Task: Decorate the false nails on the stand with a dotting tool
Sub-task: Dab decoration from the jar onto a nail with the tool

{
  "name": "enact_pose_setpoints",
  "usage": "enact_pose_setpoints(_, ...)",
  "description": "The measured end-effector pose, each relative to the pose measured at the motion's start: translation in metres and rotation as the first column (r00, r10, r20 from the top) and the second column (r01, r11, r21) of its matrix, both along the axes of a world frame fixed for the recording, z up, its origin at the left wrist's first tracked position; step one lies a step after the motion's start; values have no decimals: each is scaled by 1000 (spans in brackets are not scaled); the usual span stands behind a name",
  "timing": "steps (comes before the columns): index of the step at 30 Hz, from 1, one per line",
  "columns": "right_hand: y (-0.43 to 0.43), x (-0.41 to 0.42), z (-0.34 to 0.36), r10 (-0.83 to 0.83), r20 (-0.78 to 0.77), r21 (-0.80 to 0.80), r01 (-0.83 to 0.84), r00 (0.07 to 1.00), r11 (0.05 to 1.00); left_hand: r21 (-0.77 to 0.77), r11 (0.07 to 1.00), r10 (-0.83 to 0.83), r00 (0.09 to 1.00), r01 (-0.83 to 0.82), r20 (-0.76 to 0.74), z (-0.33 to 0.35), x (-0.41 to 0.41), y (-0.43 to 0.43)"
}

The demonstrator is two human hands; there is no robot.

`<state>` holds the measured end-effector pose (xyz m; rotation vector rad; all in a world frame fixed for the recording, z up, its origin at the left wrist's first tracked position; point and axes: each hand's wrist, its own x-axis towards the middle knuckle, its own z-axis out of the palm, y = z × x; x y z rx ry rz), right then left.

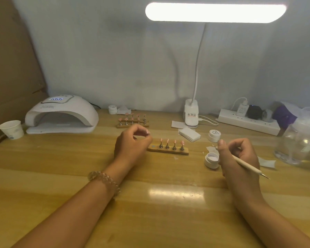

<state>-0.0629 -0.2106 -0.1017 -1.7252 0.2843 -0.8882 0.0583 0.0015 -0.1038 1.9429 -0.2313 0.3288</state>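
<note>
Four false nails [171, 141] sit upright on the wooden stand [168, 150] mid-table; its leftmost slot is bare. Our left hand [131, 145] touches the stand's left end, fingers pinched on one small nail [147, 132]. Our right hand [240, 156] grips the dotting tool [247, 165], tilted, tip just above the open white jar [212, 159]. Table [150, 203] is open toward the near edge; UV lamp [61, 113], second stand [132, 120], power strip [249, 122] line the back wall.
</note>
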Motion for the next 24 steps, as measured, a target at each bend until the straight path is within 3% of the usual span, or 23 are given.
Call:
enact_pose_setpoints(6, 0, 1, -3, -3, -35, -34, 1, 999, 999, 198, 978, -60, 997, 69, -51, -8, -2, -3)
enact_pose_setpoints(24, -3, -3, 1, 12, -43, -77, -16, 999, 997, 321, 945, -35, 996, 59, -82, -4, -4, -3)
